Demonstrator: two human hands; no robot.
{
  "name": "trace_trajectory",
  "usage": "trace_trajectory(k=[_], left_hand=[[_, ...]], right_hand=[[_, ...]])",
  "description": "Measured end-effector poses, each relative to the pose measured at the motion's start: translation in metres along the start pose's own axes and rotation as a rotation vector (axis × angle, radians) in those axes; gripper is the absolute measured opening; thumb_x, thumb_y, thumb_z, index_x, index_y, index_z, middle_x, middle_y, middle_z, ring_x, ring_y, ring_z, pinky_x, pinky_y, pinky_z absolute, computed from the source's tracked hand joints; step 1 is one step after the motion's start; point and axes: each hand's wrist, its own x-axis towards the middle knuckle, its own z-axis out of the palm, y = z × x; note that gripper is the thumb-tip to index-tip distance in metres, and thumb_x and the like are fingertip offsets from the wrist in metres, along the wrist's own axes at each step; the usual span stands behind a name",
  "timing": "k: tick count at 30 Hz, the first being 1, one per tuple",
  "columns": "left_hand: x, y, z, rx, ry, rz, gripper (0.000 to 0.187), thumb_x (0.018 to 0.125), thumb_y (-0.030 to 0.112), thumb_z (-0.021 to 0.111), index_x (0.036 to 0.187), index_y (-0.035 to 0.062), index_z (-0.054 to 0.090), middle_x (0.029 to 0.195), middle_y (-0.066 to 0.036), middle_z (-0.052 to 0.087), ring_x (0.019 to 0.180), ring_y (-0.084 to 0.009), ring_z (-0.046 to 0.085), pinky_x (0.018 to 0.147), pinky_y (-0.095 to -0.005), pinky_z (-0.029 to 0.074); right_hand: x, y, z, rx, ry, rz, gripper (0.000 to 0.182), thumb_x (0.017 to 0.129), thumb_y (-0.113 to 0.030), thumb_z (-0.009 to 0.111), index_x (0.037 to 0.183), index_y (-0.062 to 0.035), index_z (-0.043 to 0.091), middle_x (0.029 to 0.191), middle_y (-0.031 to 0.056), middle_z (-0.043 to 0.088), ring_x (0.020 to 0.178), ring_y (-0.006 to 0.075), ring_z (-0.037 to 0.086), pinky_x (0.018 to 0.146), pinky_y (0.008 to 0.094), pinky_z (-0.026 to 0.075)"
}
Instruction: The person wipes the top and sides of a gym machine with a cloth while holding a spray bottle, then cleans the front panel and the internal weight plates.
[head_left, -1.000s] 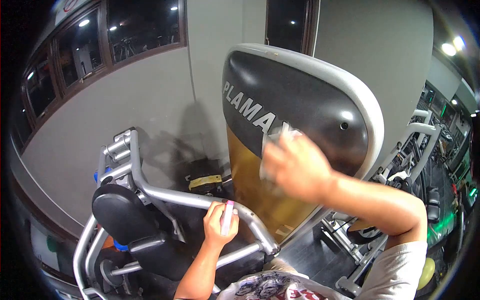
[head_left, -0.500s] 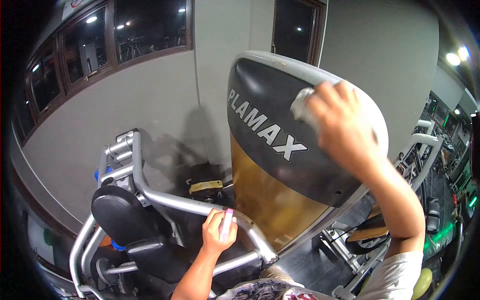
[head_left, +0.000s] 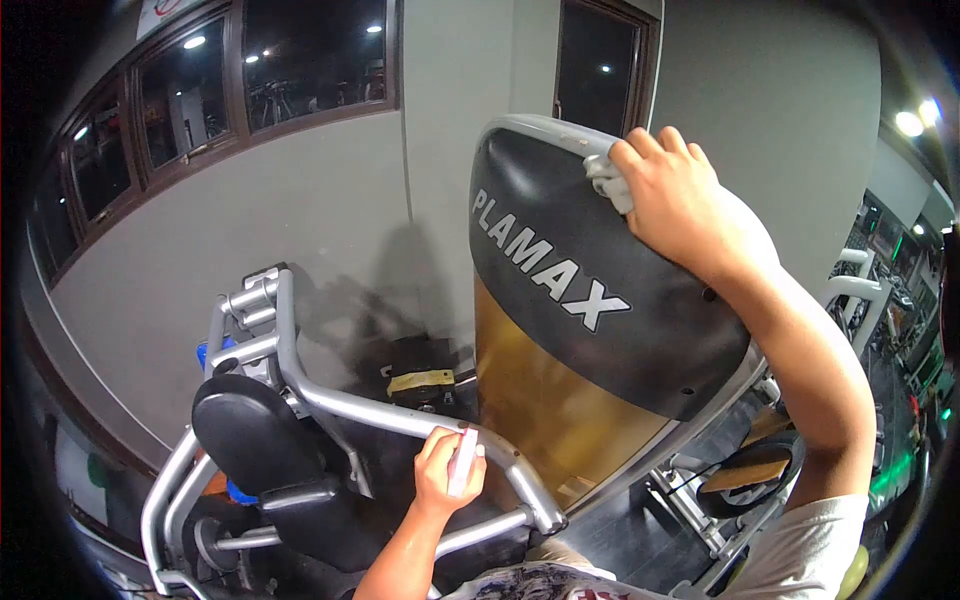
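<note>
My right hand (head_left: 672, 195) grips a crumpled grey-white cloth (head_left: 608, 182) against the upper rim of the exercise machine's tall cover (head_left: 560, 225). That cover is black above and gold below, with PLAMAX in white letters. Lower down, my left hand (head_left: 447, 472) is closed around a slim white and pink object (head_left: 463, 460) whose kind I cannot make out. It is held upright just in front of the machine's curved silver tube (head_left: 375, 413). Left of it are a black padded backrest (head_left: 242, 425) and seat (head_left: 305, 508).
A grey wall (head_left: 300, 190) with dark-framed windows (head_left: 312, 60) stands behind the machine. On the floor by the wall lies a yellow-topped item (head_left: 420, 381). Other gym equipment (head_left: 745, 470) stands to the right, near my right arm.
My right hand has moved slightly up with the cloth, from the black panel to the cover's top edge. My left hand keeps its hold; the whole view has shifted slightly.
</note>
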Motion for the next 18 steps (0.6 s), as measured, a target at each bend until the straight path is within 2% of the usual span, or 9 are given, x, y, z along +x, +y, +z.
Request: trace_trajectory(k=[2,5,7,8,11,13,14,16,18], left_hand=[[0.001,-0.001,0.0,-0.002,-0.003,-0.012,0.015,0.079,-0.002,0.072,0.091,-0.0041,0.065,0.085,-0.018,0.065,0.073,-0.0331,0.066,0.067,-0.0374,0.054],[-0.001,-0.003,0.0,-0.007,-0.019,-0.011,0.017,0.077,-0.001,0.074,0.092,-0.0027,0.066,0.084,-0.017,0.065,0.072,-0.0331,0.066,0.065,-0.0377,0.055],[-0.002,-0.004,0.0,0.003,-0.017,0.012,0.021,0.075,0.001,0.077,0.093,0.0001,0.067,0.084,-0.016,0.065,0.071,-0.0332,0.068,0.063,-0.0381,0.057],[-0.003,-0.001,0.0,-0.012,-0.014,0.007,0.019,0.076,0.0,0.075,0.092,-0.0016,0.066,0.085,-0.017,0.065,0.073,-0.0336,0.067,0.065,-0.0381,0.056],[-0.001,0.006,0.0,-0.051,-0.015,0.011,0.014,0.079,-0.002,0.072,0.091,-0.0048,0.065,0.088,-0.019,0.067,0.078,-0.0351,0.067,0.072,-0.0385,0.056],[0.0,0.005,0.0,-0.046,-0.017,0.005,0.015,0.079,-0.002,0.072,0.091,-0.0045,0.065,0.087,-0.019,0.067,0.077,-0.0348,0.067,0.071,-0.0384,0.055],[-0.001,0.005,0.0,-0.045,-0.024,0.001,0.015,0.078,-0.002,0.072,0.091,-0.0043,0.065,0.087,-0.019,0.067,0.076,-0.0347,0.067,0.07,-0.0383,0.055],[-0.001,0.003,-0.001,-0.043,-0.027,-0.002,0.015,0.078,-0.002,0.072,0.091,-0.004,0.065,0.086,-0.018,0.066,0.075,-0.0344,0.066,0.069,-0.0381,0.055],[-0.001,0.001,-0.001,-0.037,-0.026,-0.001,0.015,0.077,-0.002,0.072,0.091,-0.0037,0.065,0.085,-0.018,0.065,0.073,-0.0341,0.065,0.067,-0.0378,0.055]], right_hand=[[-0.009,-0.02,0.013,-0.069,0.054,-0.096,0.028,0.083,-0.018,0.069,0.109,-0.0071,0.066,0.113,0.0096,0.062,0.108,0.0289,0.06,0.087,0.042,0.049],[-0.052,-0.071,0.021,0.067,0.046,-0.384,0.025,0.083,-0.025,0.069,0.105,-0.0138,0.069,0.11,0.0084,0.061,0.105,0.0307,0.059,0.087,0.0429,0.049],[-0.079,-0.103,0.03,0.128,-0.006,-0.537,0.02,0.088,-0.031,0.065,0.1,-0.0159,0.071,0.111,0.0048,0.062,0.111,0.028,0.058,0.089,0.0455,0.048],[-0.084,-0.108,0.032,0.081,-0.108,-0.626,0.022,0.09,-0.032,0.065,0.106,-0.0181,0.071,0.115,0.0035,0.061,0.113,0.0265,0.057,0.09,0.0468,0.048],[-0.065,-0.102,0.04,-0.009,-0.046,-0.549,0.027,0.086,-0.031,0.067,0.113,-0.0244,0.069,0.126,0.0034,0.058,0.119,0.0288,0.055,0.09,0.0532,0.049],[-0.026,-0.098,0.024,-0.135,-0.153,-0.233,0.04,0.089,-0.027,0.068,0.128,-0.0205,0.062,0.131,0.0083,0.056,0.122,0.0327,0.054,0.097,0.0593,0.048],[-0.005,-0.089,0.018,-0.312,-0.173,-0.16,0.041,0.09,-0.027,0.069,0.129,-0.0167,0.061,0.133,0.0098,0.055,0.123,0.0329,0.054,0.099,0.0602,0.047],[0.031,-0.062,0.022,-0.421,-0.098,-0.044,0.041,0.09,-0.026,0.068,0.129,-0.0153,0.06,0.131,0.0089,0.057,0.122,0.0328,0.055,0.095,0.0557,0.049],[0.046,-0.043,0.035,-0.201,-0.136,0.046,0.039,0.092,-0.029,0.066,0.129,-0.016,0.062,0.131,0.0065,0.058,0.12,0.0322,0.055,0.092,0.0521,0.045]])
